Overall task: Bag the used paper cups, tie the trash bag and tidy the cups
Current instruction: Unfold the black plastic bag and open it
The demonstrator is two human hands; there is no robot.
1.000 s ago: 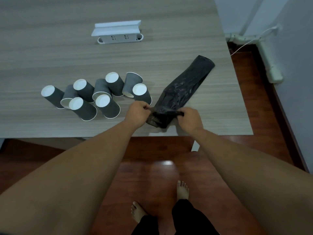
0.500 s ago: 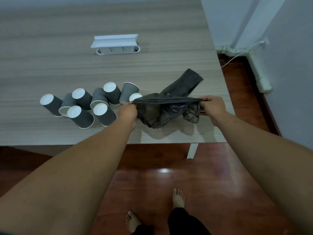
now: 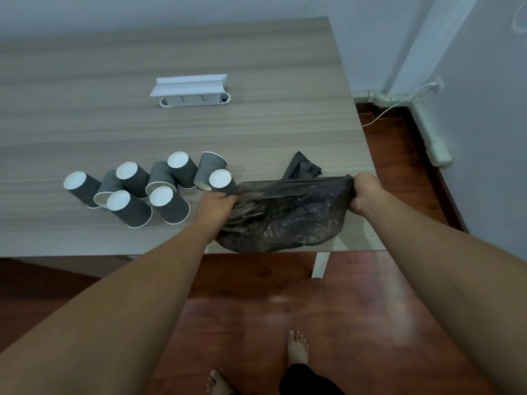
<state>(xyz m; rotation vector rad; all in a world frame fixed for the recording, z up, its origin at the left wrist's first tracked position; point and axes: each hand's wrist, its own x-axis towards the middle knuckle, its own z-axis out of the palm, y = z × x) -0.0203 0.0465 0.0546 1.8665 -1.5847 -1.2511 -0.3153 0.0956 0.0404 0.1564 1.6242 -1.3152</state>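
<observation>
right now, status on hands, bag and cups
Left hand and right hand gripping black trash bag, mouth stretched. Paper cups all on table, unbagged. Nothing blocking.

The left hand (image 3: 216, 202) and right hand (image 3: 363, 192) have drawn further apart; the trash bag (image 3: 285, 220) is stretched wider, its body bunched nearer the worktop's (image 3: 256, 132) near edge.

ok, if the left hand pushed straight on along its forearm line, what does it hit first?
Probably the nearest paper cup, lying just beyond the left hand, which grips the trash bag. Depth is uncertain.
</observation>
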